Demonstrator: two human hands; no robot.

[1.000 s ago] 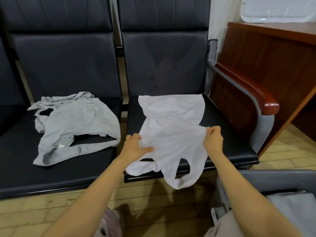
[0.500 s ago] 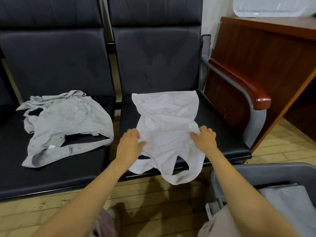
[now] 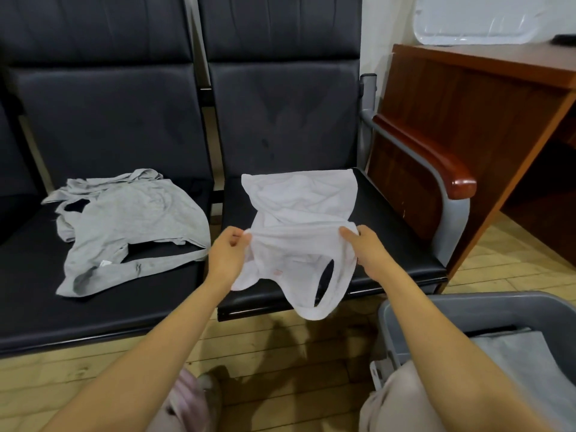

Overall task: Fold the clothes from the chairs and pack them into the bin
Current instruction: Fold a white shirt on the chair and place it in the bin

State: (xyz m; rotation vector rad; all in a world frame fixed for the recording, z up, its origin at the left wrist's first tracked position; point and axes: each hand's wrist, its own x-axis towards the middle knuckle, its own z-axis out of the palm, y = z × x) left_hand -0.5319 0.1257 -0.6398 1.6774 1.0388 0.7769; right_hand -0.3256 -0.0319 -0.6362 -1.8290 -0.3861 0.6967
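Seats: black chairs [image 3: 396, 219] mid-frame; grey bin [image 3: 467, 307] lower right.
White top [image 3: 299, 201]: centre seat, straps overhanging its front.
Left grip [image 3: 229, 257]: pinching the fold's edge.
Right grip [image 3: 369, 249]: grasping the same fold.
Risk: uneven pull could skew the fold; dangling straps may drag it off.

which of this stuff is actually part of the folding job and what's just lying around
Part of the job:
white top, held by the left hand and right hand over the right chair seat
grey top on the left chair seat
grey bin with a folded cloth inside

Just lying about:
wooden desk
clear tray on it
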